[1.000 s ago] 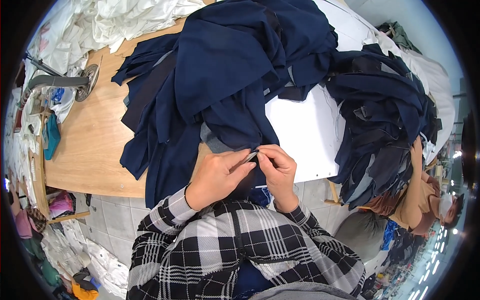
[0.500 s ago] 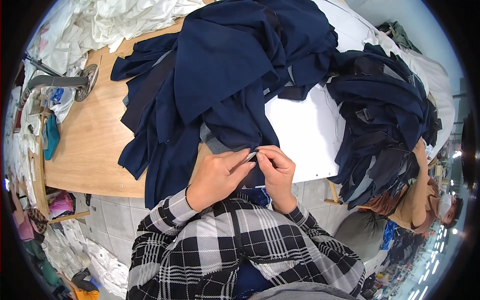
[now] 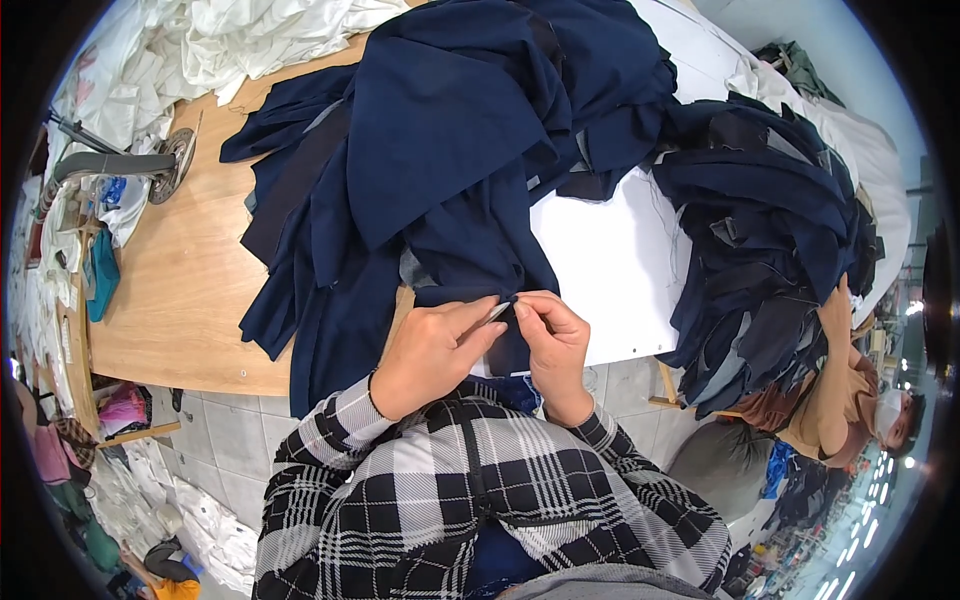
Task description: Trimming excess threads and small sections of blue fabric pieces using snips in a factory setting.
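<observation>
- Step in hand, as I judge it: close fingertip work at the edge of the navy cloth (image 3: 455, 294), both hands meeting there.
- Left hand (image 3: 425, 355): thumb and forefinger nearly closed, pinching a slim pale piece (image 3: 497, 312) (tool or fold of fabric, I cannot tell).
- Right hand (image 3: 556, 348): thumb and forefinger brought together on the cloth, just beside the left fingertips, at their 3 o'clock.
- Next move, I'd say, calls for a firm right pinch and small, careful motion from the left.
- The cloth touches the fingertips and spreads from them toward 10 o'clock; the navy heap (image 3: 440, 150) rises at 12 on the table (image 3: 170, 330). Whether the two are one piece is unclear.
- White sheet (image 3: 610, 275) at 2 o'clock; beyond it, a second heap (image 3: 770, 220), with a co-worker's arm (image 3: 836, 325) against it.
</observation>
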Demonstrator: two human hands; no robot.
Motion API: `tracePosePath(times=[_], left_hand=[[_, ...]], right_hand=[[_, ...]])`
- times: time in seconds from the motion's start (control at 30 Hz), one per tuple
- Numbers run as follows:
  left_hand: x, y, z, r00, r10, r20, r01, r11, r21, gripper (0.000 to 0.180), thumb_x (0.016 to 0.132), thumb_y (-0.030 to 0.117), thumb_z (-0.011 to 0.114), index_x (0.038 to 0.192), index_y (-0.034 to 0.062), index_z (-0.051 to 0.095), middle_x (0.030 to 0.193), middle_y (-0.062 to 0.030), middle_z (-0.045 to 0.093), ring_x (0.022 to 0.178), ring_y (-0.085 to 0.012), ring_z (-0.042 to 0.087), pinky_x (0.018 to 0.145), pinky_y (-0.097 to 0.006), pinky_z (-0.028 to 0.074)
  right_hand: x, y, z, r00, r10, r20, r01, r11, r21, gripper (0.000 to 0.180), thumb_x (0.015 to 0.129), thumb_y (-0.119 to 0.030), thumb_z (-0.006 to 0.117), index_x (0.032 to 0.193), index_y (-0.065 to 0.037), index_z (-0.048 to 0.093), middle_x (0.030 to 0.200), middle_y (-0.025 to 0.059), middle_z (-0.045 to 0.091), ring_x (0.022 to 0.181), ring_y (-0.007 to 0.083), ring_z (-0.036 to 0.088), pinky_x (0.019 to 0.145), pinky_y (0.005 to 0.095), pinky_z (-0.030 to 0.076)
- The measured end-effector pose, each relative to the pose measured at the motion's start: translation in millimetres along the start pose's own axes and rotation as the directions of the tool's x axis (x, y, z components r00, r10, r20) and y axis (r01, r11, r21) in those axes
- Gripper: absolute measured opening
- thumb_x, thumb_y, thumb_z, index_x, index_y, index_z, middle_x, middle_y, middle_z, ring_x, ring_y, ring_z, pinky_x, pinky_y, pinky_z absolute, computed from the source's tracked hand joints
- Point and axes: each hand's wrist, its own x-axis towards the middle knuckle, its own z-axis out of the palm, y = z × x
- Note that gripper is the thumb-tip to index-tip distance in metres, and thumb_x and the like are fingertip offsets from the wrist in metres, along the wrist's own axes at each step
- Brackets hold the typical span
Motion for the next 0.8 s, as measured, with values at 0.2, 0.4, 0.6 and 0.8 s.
tracePosePath(times=[0.2,0.4,0.6,0.8], left_hand=[[1.3,4.3,-4.5,0.998,-0.059,0.021,0.059,0.998,0.008,0.030,0.081,0.015,0.065,0.103,-0.0050,0.062,0.081,-0.0173,0.066,0.065,-0.0255,0.064,0.057,-0.029,0.049],[0.1,6.0,-2.5,1.000,0.006,0.006,-0.007,0.998,0.058,0.030,0.081,0.014,0.065,0.103,-0.0052,0.062,0.081,-0.0174,0.065,0.065,-0.0258,0.065,0.056,-0.030,0.050],[-0.2,6.1,-1.2,0.999,0.030,-0.009,-0.030,0.998,0.056,0.030,0.080,0.013,0.065,0.103,-0.0057,0.061,0.080,-0.0171,0.065,0.063,-0.0261,0.064,0.055,-0.030,0.049],[0.7,6.5,-0.8,0.999,0.032,-0.003,-0.031,0.998,0.055,0.030,0.080,0.013,0.065,0.103,-0.0056,0.060,0.078,-0.0167,0.064,0.061,-0.0255,0.062,0.054,-0.030,0.048]], right_hand=[[1.2,-3.0,-1.8,0.999,0.046,-0.005,-0.046,0.998,0.031,0.008,0.084,0.002,0.060,0.091,0.006,0.063,0.089,0.0038,0.061,0.071,0.0042,0.051,0.061,0.0161,0.040],[0.8,-5.5,0.8,0.999,-0.032,-0.006,0.032,0.999,-0.024,0.009,0.084,0.002,0.060,0.092,0.006,0.063,0.089,0.0042,0.061,0.071,0.0041,0.050,0.060,0.0159,0.039],[0.0,-4.7,-0.8,0.999,-0.050,0.009,0.050,0.997,-0.054,0.010,0.084,0.002,0.060,0.092,0.006,0.063,0.089,0.0061,0.062,0.073,0.0070,0.053,0.063,0.0179,0.042],[1.4,-8.7,-0.3,0.995,-0.095,0.041,0.100,0.986,-0.137,0.009,0.082,0.004,0.061,0.091,0.007,0.062,0.088,0.0096,0.063,0.077,0.0133,0.058,0.069,0.0228,0.046]])
